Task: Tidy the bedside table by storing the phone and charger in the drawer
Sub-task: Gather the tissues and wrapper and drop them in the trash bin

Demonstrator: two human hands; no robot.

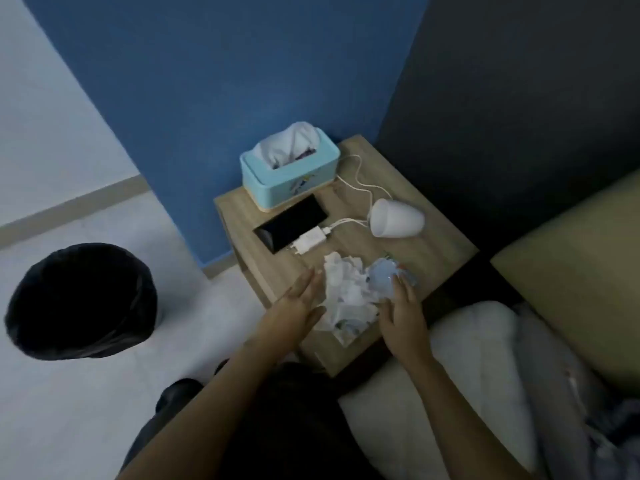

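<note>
A black phone [289, 225] lies flat on the wooden bedside table [440, 258], just in front of the tissue box. A white charger plug [309, 240] rests on the phone's near edge, and its white cable [360, 187] loops toward the back right. My left hand [299, 306] is open, fingers spread, touching the left side of a heap of crumpled white tissues [346, 292]. My right hand [401, 313] rests on the heap's right side, fingertips on a crumpled clear plastic wrapper [386, 273]. No drawer is in view.
A light blue tissue box [289, 176] stands at the table's back left. A white cup [396, 218] lies on its side at the right. A bin with a black liner [81, 301] stands on the floor at left. A bed with a pillow [460, 358] is at right.
</note>
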